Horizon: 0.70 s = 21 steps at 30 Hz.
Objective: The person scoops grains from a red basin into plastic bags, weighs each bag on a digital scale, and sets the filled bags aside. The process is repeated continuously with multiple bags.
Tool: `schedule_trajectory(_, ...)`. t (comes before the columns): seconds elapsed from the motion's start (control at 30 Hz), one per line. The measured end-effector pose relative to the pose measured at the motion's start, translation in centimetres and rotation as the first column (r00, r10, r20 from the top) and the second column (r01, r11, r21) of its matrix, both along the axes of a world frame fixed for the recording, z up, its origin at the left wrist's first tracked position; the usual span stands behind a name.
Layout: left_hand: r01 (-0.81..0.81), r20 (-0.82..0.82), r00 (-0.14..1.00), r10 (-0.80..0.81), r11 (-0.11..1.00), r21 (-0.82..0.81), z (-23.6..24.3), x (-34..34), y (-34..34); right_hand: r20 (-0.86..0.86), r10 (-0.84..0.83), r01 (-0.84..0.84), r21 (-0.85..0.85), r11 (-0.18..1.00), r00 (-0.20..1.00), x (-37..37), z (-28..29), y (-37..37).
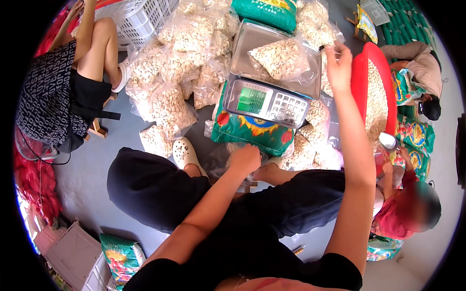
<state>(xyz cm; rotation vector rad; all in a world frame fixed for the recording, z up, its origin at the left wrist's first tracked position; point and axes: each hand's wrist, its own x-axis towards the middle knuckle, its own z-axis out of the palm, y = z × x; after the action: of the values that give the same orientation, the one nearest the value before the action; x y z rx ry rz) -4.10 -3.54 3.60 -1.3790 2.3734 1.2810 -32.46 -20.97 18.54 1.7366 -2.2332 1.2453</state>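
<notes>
A digital scale (266, 103) with a lit green display stands in front of me on a green printed sack (252, 136). On its steel tray (245, 60) lies a clear bag of pale seeds or nuts (280, 59). My right hand (338, 65) is just past the tray's right edge, beside that bag, its fingers bent and apart with nothing visible in them. Down between my knees, my left hand (245, 160) is closed on a crumpled clear plastic bag (221, 156); its fingertips are mostly hidden.
Filled clear bags (170, 104) are heaped left of the scale. A red tub (358, 89) of loose pale pieces stands to the right, where a co-worker in red (393, 213) holds a metal scoop (388, 141). Another person (53, 92) sits at left near a white crate (141, 22).
</notes>
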Motion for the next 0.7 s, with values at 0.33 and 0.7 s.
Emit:
schedule_trajectory(0.33,0.045,-0.001,0.999,-0.045,0.999,0.009,1.0,-0.9,0.9,-0.533,0.157,-0.082,0.163,0.983,0.831,4.4,6.5,6.3)
schedule_trajectory(0.7,0.058,-0.023,0.998,-0.058,0.998,0.007,0.7,-0.4,0.9,-0.060,0.130,-0.097,0.380,0.920,0.990,6.5,3.6,5.3)
